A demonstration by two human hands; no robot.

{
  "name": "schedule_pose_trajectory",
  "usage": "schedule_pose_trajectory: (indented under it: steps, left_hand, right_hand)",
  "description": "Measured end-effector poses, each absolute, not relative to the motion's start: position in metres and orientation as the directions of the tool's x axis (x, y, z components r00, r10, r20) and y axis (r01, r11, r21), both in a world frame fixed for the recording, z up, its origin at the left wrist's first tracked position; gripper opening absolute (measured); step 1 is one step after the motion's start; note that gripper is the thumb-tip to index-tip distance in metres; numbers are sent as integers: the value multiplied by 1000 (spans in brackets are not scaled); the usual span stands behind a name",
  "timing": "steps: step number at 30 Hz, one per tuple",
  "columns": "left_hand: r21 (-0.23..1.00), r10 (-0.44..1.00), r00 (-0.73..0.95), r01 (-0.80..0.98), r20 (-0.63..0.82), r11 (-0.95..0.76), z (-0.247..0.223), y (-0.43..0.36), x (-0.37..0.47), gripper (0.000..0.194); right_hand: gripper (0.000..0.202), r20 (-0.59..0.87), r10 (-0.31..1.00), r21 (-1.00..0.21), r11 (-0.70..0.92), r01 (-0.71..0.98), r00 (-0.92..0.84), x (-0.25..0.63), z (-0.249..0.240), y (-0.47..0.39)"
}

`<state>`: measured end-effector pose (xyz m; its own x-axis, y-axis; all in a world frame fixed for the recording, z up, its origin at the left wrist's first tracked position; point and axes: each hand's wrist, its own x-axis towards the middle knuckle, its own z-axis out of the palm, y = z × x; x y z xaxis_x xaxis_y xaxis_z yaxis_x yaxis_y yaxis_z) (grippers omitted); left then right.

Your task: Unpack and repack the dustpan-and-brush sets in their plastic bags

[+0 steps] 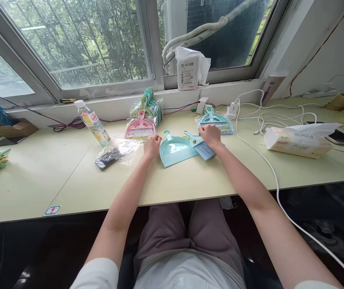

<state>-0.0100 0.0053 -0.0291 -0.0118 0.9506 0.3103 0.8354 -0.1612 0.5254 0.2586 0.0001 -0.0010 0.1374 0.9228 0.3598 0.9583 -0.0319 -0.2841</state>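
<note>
Resting at the center of the frame, the mint-green dustpan (176, 151) looks light and stiff, its glossy plastic probably slippery; I judge its looped handle (168, 135) the surest hold. The hand brush (204, 150), also light, should have springy bristles. It lies against or over the dustpan's right edge; I cannot tell which. My left hand (152, 146) curls just beside the dustpan's left edge, my right hand (210, 135) at the brush's upper right. Whether either of the 2 pinches anything, I cannot tell.
</note>
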Motion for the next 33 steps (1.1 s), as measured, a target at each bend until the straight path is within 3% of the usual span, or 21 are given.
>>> schedule_pose_trajectory:
  steps: [6, 13, 29, 33]
  left_hand:
    - [560, 903, -122, 816, 412, -145, -24, 7, -17, 25]
    - [568, 898, -165, 816, 408, -109, -21, 5, -19, 23]
    - [552, 908, -149, 828, 391, -101, -22, 5, -18, 24]
    - [552, 909, -152, 828, 388, -97, -19, 2, -16, 23]
  right_hand:
    - [59, 523, 808, -420, -32, 907, 271, 269, 7, -3]
    - [58, 526, 781, -469, -65, 881, 337, 283, -2, 7]
    - [57, 522, 792, -391, -107, 914, 316, 287, -3, 8]
    - [51, 419, 894, -284, -41, 958, 162, 285, -5, 14]
